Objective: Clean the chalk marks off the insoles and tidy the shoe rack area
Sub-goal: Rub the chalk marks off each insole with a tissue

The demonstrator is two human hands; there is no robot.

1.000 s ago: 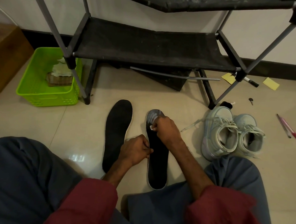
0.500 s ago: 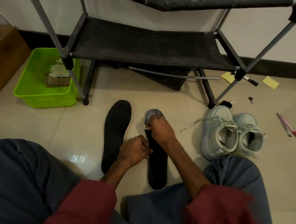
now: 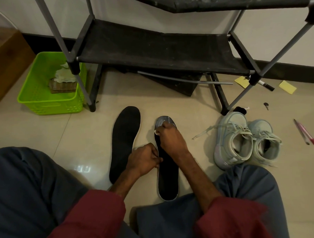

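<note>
Wiping step in hand: nearest, the left hand (image 3: 144, 159) pinches the near-left edge of the right insole (image 3: 168, 181), which lies flat on the floor. The right hand (image 3: 169, 137), fingers curled round a small white wipe (image 3: 156, 133), presses at the toe's grey chalk marks (image 3: 164, 120). Next, probably, comes firm rubbing there; farther off, the sneakers (image 3: 241, 139) and shoe rack (image 3: 155, 47) await tidying.

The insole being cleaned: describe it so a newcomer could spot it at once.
Start at the black shoe rack; on the floor before it two dark insoles lie side by side. It is the insole nearer the pale blue sneakers, touched by the left hand and right hand. Unlike its plain neighbour, its toe end bears a grey chalk smear.
</note>
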